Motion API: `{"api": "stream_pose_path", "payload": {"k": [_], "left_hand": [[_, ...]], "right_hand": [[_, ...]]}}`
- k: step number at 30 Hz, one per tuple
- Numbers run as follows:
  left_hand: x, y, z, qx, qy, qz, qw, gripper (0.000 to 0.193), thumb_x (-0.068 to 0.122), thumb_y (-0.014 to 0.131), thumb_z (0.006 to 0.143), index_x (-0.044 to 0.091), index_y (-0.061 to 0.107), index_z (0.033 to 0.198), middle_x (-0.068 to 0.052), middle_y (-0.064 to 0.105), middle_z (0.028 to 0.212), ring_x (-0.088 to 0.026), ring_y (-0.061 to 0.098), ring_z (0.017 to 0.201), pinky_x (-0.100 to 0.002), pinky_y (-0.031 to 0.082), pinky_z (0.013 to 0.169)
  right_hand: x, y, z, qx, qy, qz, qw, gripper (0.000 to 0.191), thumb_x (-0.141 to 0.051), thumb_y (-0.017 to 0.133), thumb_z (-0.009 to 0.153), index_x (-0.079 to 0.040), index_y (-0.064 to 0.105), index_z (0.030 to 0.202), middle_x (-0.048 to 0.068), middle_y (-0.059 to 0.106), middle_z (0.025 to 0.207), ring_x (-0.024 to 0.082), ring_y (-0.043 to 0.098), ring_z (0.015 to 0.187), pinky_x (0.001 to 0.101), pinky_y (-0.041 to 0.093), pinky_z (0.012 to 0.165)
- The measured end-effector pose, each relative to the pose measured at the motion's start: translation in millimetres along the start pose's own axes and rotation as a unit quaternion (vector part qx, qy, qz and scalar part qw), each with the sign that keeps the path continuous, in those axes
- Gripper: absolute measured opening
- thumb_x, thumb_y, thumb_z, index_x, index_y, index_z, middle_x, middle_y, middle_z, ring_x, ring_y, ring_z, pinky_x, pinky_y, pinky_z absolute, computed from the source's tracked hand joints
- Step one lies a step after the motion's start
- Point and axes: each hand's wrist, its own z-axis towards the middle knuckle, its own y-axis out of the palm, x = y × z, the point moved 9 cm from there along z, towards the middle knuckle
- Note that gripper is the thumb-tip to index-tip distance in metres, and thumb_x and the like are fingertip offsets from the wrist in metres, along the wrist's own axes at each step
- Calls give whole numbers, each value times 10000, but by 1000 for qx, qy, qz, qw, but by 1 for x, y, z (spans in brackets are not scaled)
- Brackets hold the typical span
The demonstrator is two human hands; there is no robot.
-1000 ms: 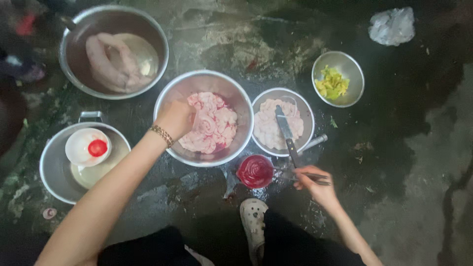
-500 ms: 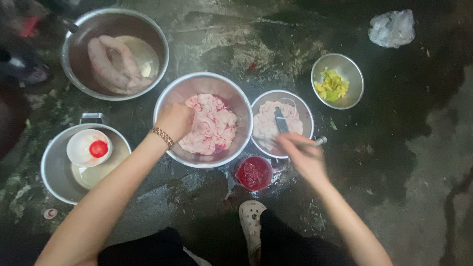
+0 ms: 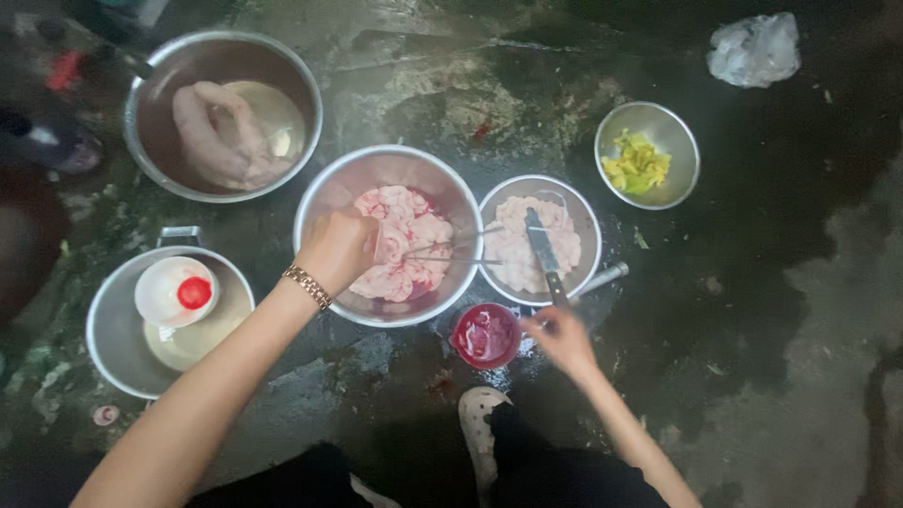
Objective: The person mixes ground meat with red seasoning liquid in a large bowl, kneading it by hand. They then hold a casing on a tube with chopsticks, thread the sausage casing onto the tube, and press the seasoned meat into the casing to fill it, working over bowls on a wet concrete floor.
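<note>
Left hand (image 3: 340, 252) grips pale meat (image 3: 404, 243) in the central bowl (image 3: 320, 188); right hand (image 3: 562, 331) (fingers closed) grasps the knife (image 3: 544, 252), cutting seemingly underway.

Bare arms, a gold link bracelet (image 3: 308, 286) on the left wrist.

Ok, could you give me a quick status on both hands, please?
Left hand in the middle bowl, gripping pink meat. Right hand on the knife across the smaller bowl. Nothing blocking.

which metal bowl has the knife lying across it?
The smaller meat bowl right of centre: the knife rests on its pale meat. The big centre bowl only has the left hand on it.
</note>
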Motion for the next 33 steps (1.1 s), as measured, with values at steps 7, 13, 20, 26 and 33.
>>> {"api": "stream_pose_path", "payload": {"k": [7,13,20,26,33], "left_hand": [[3,34,4,-53,-27,59,997,125,165,672,844,56,718,804,-232,712,836,-412,724,791,-523,585,692],[1,30,6,-34,-21,76,996,104,144,681,796,46,716,804,-227,716,793,-402,726,802,-528,577,718],[20,18,9,-11,17,108,994,66,69,671,763,49,732,777,-210,722,807,-370,735,812,-488,586,739],[40,-11,13,-24,-18,95,995,91,61,665,766,58,752,791,-215,727,854,-380,730,838,-500,590,733],[46,-41,16,-31,-66,67,995,136,123,753,748,27,755,844,-231,727,889,-412,724,861,-516,587,764]], "right_hand": [[-6,41,-2,-40,-93,141,985,283,-302,755,830,-34,736,917,71,683,752,165,619,669,347,499,614],[4,54,-2,-126,12,336,933,240,-216,669,859,-9,787,835,30,728,704,116,630,645,277,495,617],[-49,-55,7,-91,-21,237,967,276,-292,670,867,-64,828,870,64,721,678,130,544,573,299,399,528],[-164,-128,29,-42,-86,25,995,411,-474,722,823,-96,777,671,90,671,552,180,616,515,360,484,541],[-243,-138,44,-17,-130,2,991,396,-531,692,782,-148,785,756,96,704,589,252,726,600,397,548,626]]}}
